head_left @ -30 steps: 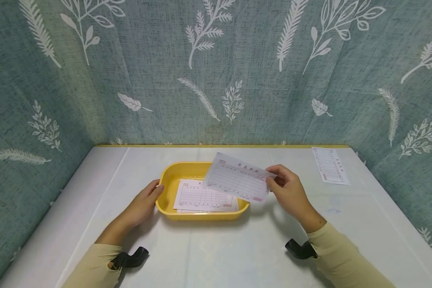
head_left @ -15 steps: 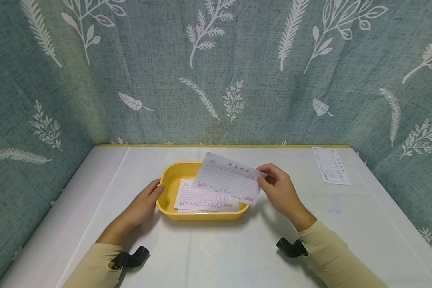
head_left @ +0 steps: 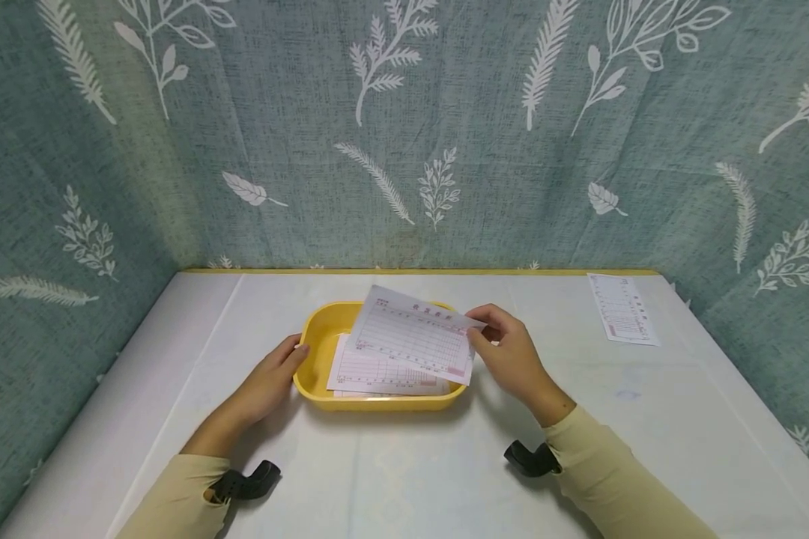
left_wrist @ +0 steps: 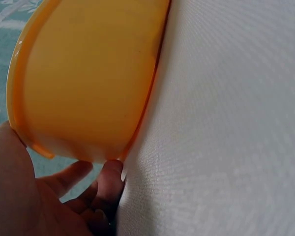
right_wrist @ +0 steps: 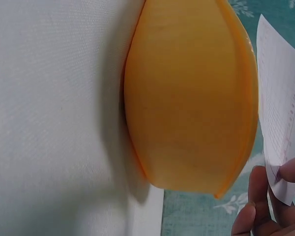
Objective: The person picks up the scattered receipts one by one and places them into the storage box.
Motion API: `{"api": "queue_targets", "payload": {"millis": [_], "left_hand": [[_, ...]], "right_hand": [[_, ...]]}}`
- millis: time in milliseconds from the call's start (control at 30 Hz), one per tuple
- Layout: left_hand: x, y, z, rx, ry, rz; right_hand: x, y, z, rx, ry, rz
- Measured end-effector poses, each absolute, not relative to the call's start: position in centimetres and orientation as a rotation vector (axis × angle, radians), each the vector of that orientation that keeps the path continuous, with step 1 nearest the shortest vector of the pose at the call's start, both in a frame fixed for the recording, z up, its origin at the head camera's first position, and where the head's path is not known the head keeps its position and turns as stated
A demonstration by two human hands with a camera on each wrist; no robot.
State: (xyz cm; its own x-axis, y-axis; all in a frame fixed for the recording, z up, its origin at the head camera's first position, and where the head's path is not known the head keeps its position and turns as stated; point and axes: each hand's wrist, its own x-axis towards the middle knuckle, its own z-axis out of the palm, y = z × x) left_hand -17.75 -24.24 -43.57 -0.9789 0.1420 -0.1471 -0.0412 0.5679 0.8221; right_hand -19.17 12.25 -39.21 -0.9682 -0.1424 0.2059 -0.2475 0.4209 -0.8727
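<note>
Along the near left of the white bench (head_left: 391, 479), one beige sleeve (head_left: 175, 498), with a black wrist mount (head_left: 246, 483) jutting inward from its cuff. Left hand (head_left: 266, 385): gripping the left end of the tray, thumb lying at the rim, fingertips touching the outer wall. Yellow tray (head_left: 384, 405), one, rounded corners: resting on the bench, long axis running left to right. Loose slips (head_left: 367, 376), at least two, printed in red: lying overlapped inside the tray, long axes running roughly left to right, the lower one showing at the near edge. Held slip (head_left: 411, 335), one: hanging above the tray's middle and right part, long axis slanting from far left to near right, printed heading facing the far side, shaded box sitting at the near right corner. Right hand (head_left: 512, 355): pinching that slip by its right end between thumb and fingers. Second black mount (head_left: 532, 459), below that wrist. Far-right slip (head_left: 623, 309), one: lying on the bench near its back edge, long axis running far to near, heading pointing right.
</note>
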Motion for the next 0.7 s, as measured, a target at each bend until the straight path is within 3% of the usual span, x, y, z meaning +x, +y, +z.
{"api": "queue_targets", "payload": {"millis": [700], "left_hand": [[-17.7,-24.3,-43.8,0.087,2.610,1.381]], "right_hand": [[-20.2,10.8,-40.1,0.396,-2.619,1.557]]}}
